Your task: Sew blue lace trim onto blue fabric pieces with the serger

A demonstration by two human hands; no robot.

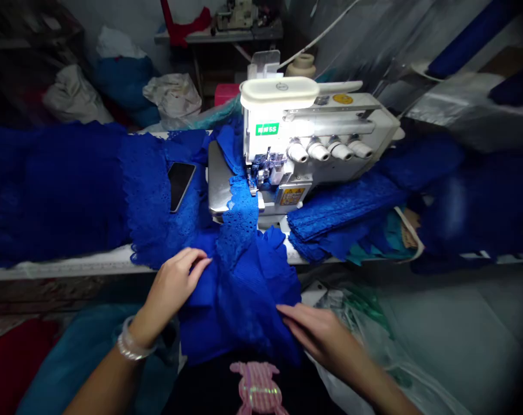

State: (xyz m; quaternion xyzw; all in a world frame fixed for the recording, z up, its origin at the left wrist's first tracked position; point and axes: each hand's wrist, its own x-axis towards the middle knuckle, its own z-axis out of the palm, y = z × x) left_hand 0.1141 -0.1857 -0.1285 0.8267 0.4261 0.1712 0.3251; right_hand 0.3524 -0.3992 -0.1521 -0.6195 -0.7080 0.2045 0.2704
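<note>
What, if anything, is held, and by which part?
Blue cloth: left hand on its left side, right hand on its right side; whether either grips it can't be told.

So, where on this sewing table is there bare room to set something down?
Little: a narrow strip of table between the blue pile and its front edge, and a sliver between the draped fabric and the folded stack. Cloth and the phone crowd the sewing machine's left.

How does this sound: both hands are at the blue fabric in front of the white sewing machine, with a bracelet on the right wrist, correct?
Not quite: the head view shows the bracelet on the wrist of the left hand, not the right hand. Both are at the blue fabric in front of the white sewing machine.
</note>
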